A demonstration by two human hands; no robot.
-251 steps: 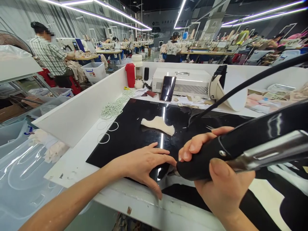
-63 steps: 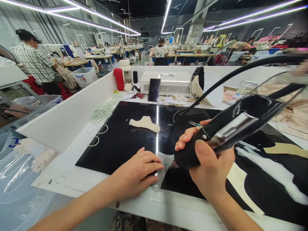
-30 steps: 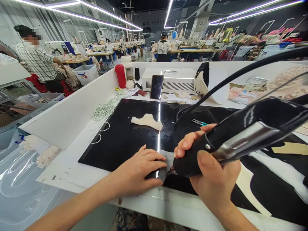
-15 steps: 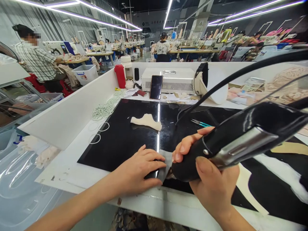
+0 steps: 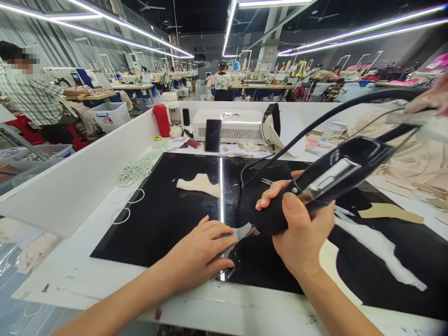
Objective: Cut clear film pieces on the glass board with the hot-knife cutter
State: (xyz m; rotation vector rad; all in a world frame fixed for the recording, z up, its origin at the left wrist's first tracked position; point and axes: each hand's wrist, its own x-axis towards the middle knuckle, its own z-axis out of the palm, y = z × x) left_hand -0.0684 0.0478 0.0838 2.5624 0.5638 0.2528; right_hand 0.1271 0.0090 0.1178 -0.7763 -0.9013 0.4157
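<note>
My right hand [image 5: 304, 233] is wrapped round a black corded hand tool [image 5: 315, 186] with a metal lever along its side. The tool's tip points down and left, at a thin grey piece of material [image 5: 241, 232] on the black mat [image 5: 154, 224]. My left hand [image 5: 199, 247] lies on that grey piece with its fingers spread, holding it down flat. My left fingers cover part of the piece, and the tool's exact contact with it is hard to make out. A cream fabric piece [image 5: 199, 185] lies farther back on the mat.
Green-white cord [image 5: 136, 170] is heaped at left. Behind the mat stand a phone [image 5: 213, 135], a white vented box [image 5: 241, 126] and a red cup [image 5: 161, 120]. White strips [image 5: 378, 247] and tweezers [image 5: 268, 181] lie right. Another person's hand [image 5: 429, 100] reaches in upper right.
The view has shifted right. The tool's tip has moved up and away from the front edge, exposing more of the grey piece. Another person's hand has appeared at upper right.
</note>
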